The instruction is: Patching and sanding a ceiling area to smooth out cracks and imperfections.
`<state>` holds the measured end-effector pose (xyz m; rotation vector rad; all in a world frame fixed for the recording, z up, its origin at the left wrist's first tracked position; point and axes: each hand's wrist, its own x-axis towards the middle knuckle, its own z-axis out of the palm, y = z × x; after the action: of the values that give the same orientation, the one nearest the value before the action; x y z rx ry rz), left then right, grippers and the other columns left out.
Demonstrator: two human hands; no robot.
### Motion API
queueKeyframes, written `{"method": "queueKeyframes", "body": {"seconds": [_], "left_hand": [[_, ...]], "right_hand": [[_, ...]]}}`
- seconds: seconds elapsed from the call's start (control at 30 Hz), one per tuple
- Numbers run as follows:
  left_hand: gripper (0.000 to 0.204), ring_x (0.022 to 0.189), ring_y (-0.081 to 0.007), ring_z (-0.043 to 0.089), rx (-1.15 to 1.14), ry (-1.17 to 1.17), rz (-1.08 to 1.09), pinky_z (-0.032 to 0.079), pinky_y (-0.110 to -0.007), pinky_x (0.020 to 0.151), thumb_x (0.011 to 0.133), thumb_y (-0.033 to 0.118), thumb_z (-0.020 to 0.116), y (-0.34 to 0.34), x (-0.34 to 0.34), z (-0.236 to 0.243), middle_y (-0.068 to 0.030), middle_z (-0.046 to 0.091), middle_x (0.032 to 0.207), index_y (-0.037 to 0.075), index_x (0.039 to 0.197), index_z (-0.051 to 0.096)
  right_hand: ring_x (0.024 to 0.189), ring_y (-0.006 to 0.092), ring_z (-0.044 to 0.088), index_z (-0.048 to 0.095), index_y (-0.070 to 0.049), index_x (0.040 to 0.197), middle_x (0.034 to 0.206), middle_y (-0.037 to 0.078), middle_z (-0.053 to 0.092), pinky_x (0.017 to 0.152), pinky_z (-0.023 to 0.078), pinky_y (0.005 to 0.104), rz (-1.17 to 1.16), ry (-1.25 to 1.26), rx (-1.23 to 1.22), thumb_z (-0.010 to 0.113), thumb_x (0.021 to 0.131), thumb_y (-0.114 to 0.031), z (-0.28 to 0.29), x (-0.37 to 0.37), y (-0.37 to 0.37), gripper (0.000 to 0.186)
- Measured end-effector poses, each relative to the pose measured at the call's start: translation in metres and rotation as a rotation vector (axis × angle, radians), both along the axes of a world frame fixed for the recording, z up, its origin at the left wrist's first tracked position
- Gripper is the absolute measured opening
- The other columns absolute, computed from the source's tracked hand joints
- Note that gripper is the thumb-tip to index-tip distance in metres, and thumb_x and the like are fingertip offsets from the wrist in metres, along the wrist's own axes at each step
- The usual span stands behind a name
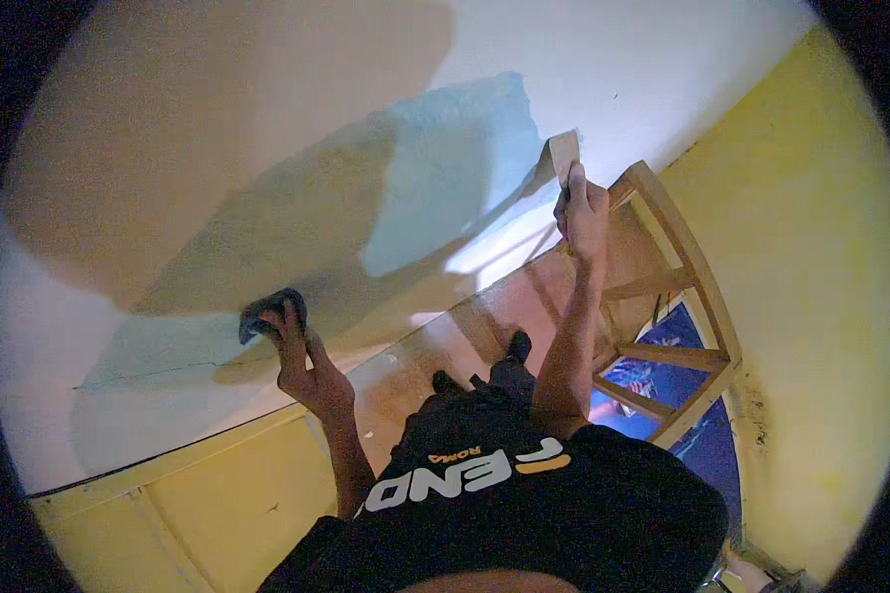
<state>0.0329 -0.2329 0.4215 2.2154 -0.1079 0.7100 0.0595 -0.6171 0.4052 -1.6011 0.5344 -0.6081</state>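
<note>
My right hand [585, 219] is raised at the upper right, closed around a putty knife. The knife's flat, pale blade [564, 150] points up at the white wall [603, 59], by the corner of a blue-green patch [440, 188]; whether it touches the wall I cannot tell. Lower on the left, my left hand [313, 374] grips a dark, soft-looking pad [273, 313] in front of the patch's lower part. Fingers cover some of the pad, and its exact kind does not show. Shadows of my arms and body fall across the wall and patch.
My feet stand on a brown wooden platform [381, 381]. To the right rises a wooden frame with crossbars [667, 287], beside a yellow wall [811, 296]. Blue material [687, 341] shows through the frame's gaps. Yellow panelling [237, 474] lies at the lower left. A thin crack [148, 380] runs along the wall.
</note>
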Motion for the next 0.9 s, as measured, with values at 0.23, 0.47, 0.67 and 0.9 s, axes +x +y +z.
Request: {"method": "queueKeyframes", "body": {"seconds": [0.23, 0.47, 0.67, 0.9], "left_hand": [[0.039, 0.145, -0.0367, 0.034, 0.017, 0.008, 0.03, 0.033, -0.044, 0.115, 0.1, 0.013, 0.053, -0.005, 0.0, 0.006, -0.021, 0.047, 0.148, 0.007, 0.138, 0.059], [0.039, 0.146, -0.0374, 0.03, -0.027, 0.041, 0.022, 0.032, -0.043, 0.115, 0.1, 0.011, 0.053, -0.003, -0.001, 0.005, -0.0202, 0.046, 0.15, 0.007, 0.139, 0.059], [0.042, 0.146, -0.0366, 0.03, -0.044, 0.04, 0.009, 0.031, -0.044, 0.116, 0.098, 0.003, 0.052, -0.006, -0.002, 0.01, -0.0203, 0.047, 0.149, 0.008, 0.138, 0.059], [0.04, 0.146, -0.0366, 0.031, -0.04, 0.048, 0.007, 0.03, -0.043, 0.117, 0.098, 0.005, 0.052, -0.005, -0.001, 0.007, -0.0211, 0.047, 0.149, 0.005, 0.138, 0.059]], "right_hand": [[0.044, 0.0088, 0.043, 0.052, -0.007, 0.06, 0.05, -0.001, 0.046, 0.041, 0.033, 0.0282, 0.047, 0.005, 0.016, 0.045, 0.105, -0.051, 0.003, -0.002, -0.005, 0.063], [0.043, 0.0099, 0.043, 0.055, -0.005, 0.06, 0.051, 0.002, 0.049, 0.041, 0.034, 0.0298, 0.026, 0.047, 0.019, 0.044, 0.106, -0.047, 0.009, -0.005, -0.007, 0.062], [0.036, 0.0085, 0.035, 0.047, -0.009, 0.057, 0.047, -0.001, 0.041, 0.035, 0.026, 0.0272, -0.023, 0.049, 0.053, 0.041, 0.106, -0.051, 0.002, -0.003, 0.006, 0.065], [0.039, 0.0077, 0.038, 0.047, -0.01, 0.063, 0.05, -0.002, 0.042, 0.034, 0.027, 0.0257, -0.022, 0.031, 0.283, 0.044, 0.104, -0.055, 0.012, -0.003, 0.023, 0.061]]}}
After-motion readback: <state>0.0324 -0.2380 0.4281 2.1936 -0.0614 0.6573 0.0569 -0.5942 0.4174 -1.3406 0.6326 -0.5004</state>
